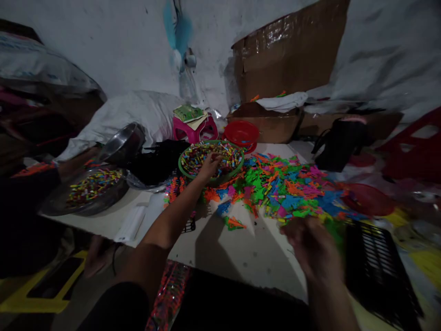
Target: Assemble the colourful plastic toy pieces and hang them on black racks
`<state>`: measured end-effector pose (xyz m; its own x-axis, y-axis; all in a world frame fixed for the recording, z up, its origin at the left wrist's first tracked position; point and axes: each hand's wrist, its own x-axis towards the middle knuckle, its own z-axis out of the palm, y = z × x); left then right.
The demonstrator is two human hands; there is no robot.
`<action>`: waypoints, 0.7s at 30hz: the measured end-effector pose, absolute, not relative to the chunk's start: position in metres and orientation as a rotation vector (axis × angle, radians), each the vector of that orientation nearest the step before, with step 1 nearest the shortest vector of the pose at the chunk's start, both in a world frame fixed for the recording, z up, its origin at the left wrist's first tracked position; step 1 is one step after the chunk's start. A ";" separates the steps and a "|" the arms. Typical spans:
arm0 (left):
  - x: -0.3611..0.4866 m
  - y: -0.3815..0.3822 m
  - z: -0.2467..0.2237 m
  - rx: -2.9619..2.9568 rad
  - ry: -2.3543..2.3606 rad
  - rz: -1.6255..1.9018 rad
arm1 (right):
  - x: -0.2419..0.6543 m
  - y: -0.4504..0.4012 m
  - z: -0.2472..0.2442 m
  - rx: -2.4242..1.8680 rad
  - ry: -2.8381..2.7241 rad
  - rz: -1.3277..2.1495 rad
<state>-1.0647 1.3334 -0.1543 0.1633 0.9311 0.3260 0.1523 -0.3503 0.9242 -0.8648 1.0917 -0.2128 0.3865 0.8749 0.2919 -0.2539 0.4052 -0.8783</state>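
Observation:
My left hand (210, 166) reaches over a green basin (182, 169) heaped with small multicoloured cylindrical pieces (196, 156). Its fingers bend down among the pieces, and their tips are hard to make out. Closer to me, at the right, my right hand (312, 243) is blurred above the table (255, 257), its fingers curled together; whatever they hold is too smeared to name. Just beyond it spreads a pile of bright plastic toy-like parts (275, 184) in green, orange, blue and pink. A small green and orange part (234, 224) lies apart from the pile, between my hands.
A metal pan (93, 207) with similar pieces and a tilted steel bowl (122, 142) stand left. Red basins (241, 133) and a pink stool (193, 131) are behind. A black slatted tray (375, 262) lies right. Another person's hand (98, 255) shows at lower left.

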 end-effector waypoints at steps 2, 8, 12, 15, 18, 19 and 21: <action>-1.058 1.287 -0.168 1.487 0.911 1.061 | -0.878 1.101 -0.226 -0.932 -0.847 0.812; -1.047 1.166 -0.249 0.947 0.853 0.543 | -0.924 1.129 -0.306 -1.176 -1.140 0.588; -1.035 1.147 -0.305 0.551 0.898 0.720 | -0.949 1.137 -0.351 -1.426 -0.962 0.411; -1.024 1.149 -0.322 0.415 0.819 0.905 | -0.956 1.148 -0.364 -1.453 -0.849 0.395; -1.018 1.149 -0.319 0.329 0.786 0.940 | -0.949 1.156 -0.359 -1.491 -0.742 0.449; -1.018 1.147 -0.316 0.304 0.799 0.925 | -0.946 1.158 -0.356 -1.503 -0.701 0.459; -1.016 1.145 -0.312 0.270 0.819 0.896 | -0.938 1.162 -0.352 -1.514 -0.624 0.464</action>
